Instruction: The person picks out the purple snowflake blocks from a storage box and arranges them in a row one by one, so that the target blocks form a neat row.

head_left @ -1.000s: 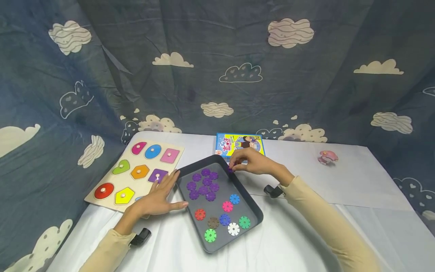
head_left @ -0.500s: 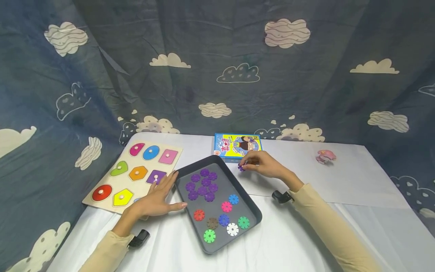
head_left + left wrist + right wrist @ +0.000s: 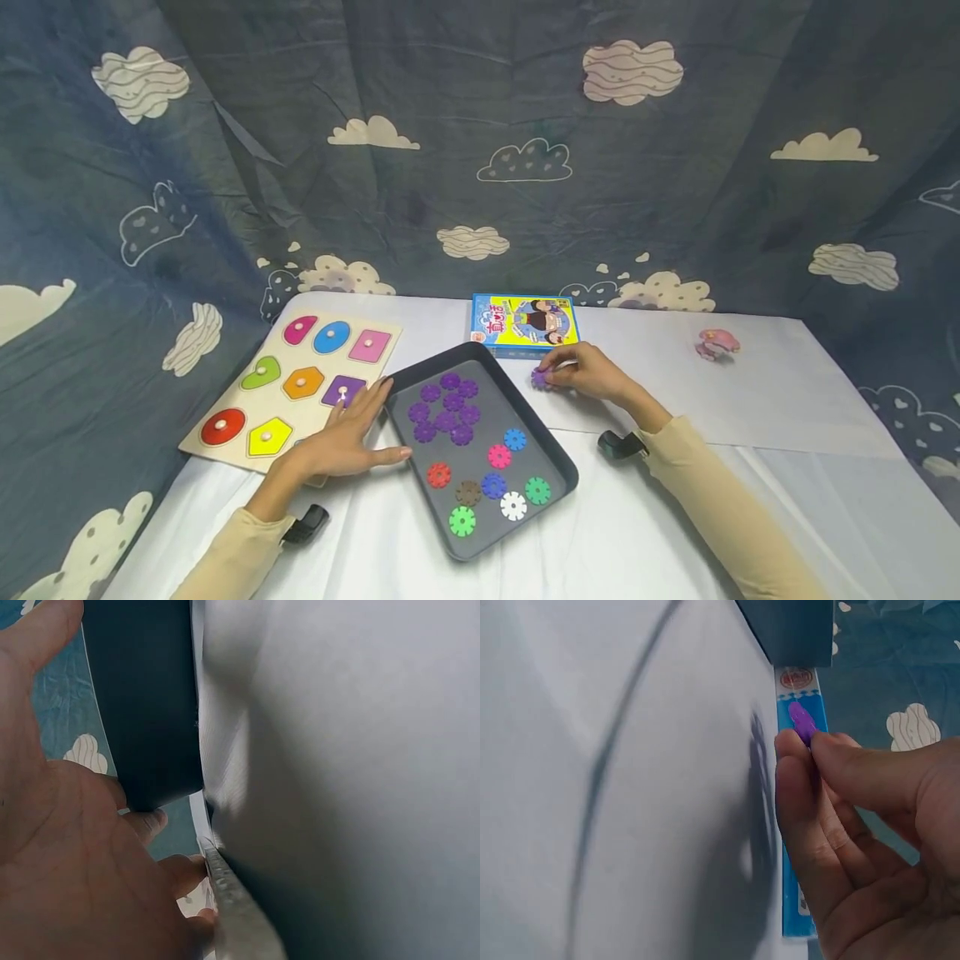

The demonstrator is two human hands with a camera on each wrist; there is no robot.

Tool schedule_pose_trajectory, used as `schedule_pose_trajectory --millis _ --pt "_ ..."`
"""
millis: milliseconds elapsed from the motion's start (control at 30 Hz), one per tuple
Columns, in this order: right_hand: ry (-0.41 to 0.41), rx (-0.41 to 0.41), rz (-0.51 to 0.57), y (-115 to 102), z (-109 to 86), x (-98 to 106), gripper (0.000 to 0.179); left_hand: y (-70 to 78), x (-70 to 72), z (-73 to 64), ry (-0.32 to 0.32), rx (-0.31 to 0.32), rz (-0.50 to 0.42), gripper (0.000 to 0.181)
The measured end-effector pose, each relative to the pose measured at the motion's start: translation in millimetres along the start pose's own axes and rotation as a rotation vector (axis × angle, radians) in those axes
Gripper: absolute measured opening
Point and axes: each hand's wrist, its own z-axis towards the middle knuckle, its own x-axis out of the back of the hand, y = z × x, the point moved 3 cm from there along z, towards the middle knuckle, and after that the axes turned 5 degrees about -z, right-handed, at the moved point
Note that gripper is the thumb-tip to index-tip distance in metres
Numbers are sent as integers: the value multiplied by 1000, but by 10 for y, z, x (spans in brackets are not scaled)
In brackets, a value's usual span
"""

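Observation:
Between thumb and fingertips my right hand [image 3: 587, 372] pinches a purple notched disc [image 3: 540, 378], held just outside the right wall of a dark grey tray [image 3: 531, 406]. The right wrist view shows that purple disc [image 3: 802, 721] edge-on. My left hand [image 3: 341, 437] lies with fingers spread at the tray's left edge, the fingertips touching the rim. Inside the tray, a cluster of purple discs [image 3: 446, 420] fills the upper part. Lower down are single discs, among them a red disc [image 3: 438, 475], a white disc [image 3: 513, 506] and a bright green disc [image 3: 462, 521].
A wooden knob puzzle board [image 3: 279, 400] lies left of the tray, partly under my left hand. Behind the tray is a blue and yellow box [image 3: 522, 323]. A small pink toy [image 3: 717, 343] sits at the right on the white cloth [image 3: 637, 517]. A dark curtain hangs behind.
My right hand has moved right, from above the tray's upper right rim to beside it, with the purple disc in its fingers. The left hand has stayed on the tray's edge.

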Motion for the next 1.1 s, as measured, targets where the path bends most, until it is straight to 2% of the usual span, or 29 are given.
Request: schedule_pose_trajectory --millis 133,267,700,1100 --pt "7 -29 3 10 -10 -57 18 -2 -8 -3 0 2 0 116" --pt "32 -10 -7 -2 -10 -76 17 0 -8 0 5 -3 3 116" --pt "97 22 -222 -52 48 -84 12 5 18 1 -1 -13 16 115" --pt "97 9 -236 -64 74 -136 12 5 10 -10 -2 -9 11 115"
